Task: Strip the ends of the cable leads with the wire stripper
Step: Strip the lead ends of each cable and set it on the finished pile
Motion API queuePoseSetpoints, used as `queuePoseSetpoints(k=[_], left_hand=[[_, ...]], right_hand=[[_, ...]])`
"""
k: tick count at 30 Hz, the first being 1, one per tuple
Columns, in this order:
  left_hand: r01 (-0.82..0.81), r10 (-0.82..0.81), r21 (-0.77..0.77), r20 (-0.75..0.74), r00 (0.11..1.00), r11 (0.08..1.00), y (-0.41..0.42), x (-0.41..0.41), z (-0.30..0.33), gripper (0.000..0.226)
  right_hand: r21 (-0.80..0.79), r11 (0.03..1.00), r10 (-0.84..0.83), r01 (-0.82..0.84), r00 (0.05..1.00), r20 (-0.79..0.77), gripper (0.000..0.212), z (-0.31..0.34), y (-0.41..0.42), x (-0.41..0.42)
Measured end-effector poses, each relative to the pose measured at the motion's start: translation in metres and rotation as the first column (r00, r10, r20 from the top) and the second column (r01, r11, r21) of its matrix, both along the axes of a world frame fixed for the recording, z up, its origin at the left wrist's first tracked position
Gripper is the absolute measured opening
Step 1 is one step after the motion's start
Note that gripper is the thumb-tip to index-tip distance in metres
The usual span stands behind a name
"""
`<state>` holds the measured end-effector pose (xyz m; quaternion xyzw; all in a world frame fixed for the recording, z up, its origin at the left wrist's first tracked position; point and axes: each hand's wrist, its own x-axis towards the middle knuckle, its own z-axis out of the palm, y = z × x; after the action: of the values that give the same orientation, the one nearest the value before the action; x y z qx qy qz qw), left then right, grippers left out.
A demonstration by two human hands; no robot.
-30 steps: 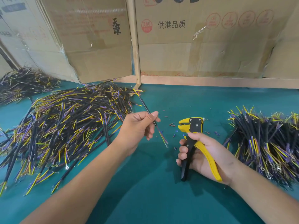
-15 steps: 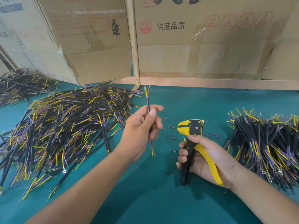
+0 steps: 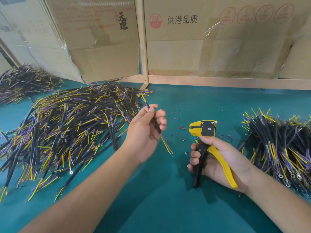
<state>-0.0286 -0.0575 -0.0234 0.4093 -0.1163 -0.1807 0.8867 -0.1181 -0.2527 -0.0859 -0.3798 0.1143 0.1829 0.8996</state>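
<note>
My left hand [image 3: 146, 130] grips one black cable [image 3: 155, 123] near its middle, held slanted above the green mat. Thin coloured leads [image 3: 166, 144] stick out below my fingers and point down to the right; more leads show above the hand. My right hand [image 3: 218, 158] holds the yellow and black wire stripper [image 3: 204, 145] by its handles, jaws pointing up and left, a short gap from the cable's lower leads. Nothing sits in the jaws.
A large heap of black cables with yellow and purple leads [image 3: 67, 132] covers the mat on the left. Another pile [image 3: 279, 145] lies at the right. Small bits of stripped insulation [image 3: 181, 127] dot the mat by the stripper. Cardboard boxes [image 3: 218, 39] wall the back.
My left hand has turned the cable from upright to slanted, so its lower leads now point down right toward the stripper. The right hand and stripper have barely moved.
</note>
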Motion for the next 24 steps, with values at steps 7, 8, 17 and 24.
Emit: queuePoseSetpoints(k=[7, 8, 17, 24], left_hand=[[-0.45, -0.012, 0.48, 0.695, 0.719, 0.753, -0.0003, -0.0046, -0.008, 0.016], [-0.425, -0.034, 0.487, 0.686, 0.726, 0.763, 0.0001, -0.0046, -0.0083, 0.019], [-0.212, -0.155, 0.48, 0.616, 0.772, 0.851, 0.0017, -0.008, -0.0068, 0.022], [-0.094, -0.208, 0.437, 0.594, 0.777, 0.894, 0.0025, -0.0096, -0.0049, 0.021]], right_hand=[[0.003, 1.0, 0.015, -0.015, 1.0, 0.016, 0.035, -0.0015, -0.0002, 0.0001], [0.003, 1.0, 0.015, -0.015, 1.0, 0.018, 0.035, -0.0016, -0.0003, 0.0002], [0.013, 1.0, 0.023, -0.024, 0.999, 0.025, 0.035, -0.0047, -0.002, 0.0017], [-0.005, 1.0, 0.0, 0.0, 1.0, 0.027, 0.037, 0.0048, 0.0032, -0.0038]])
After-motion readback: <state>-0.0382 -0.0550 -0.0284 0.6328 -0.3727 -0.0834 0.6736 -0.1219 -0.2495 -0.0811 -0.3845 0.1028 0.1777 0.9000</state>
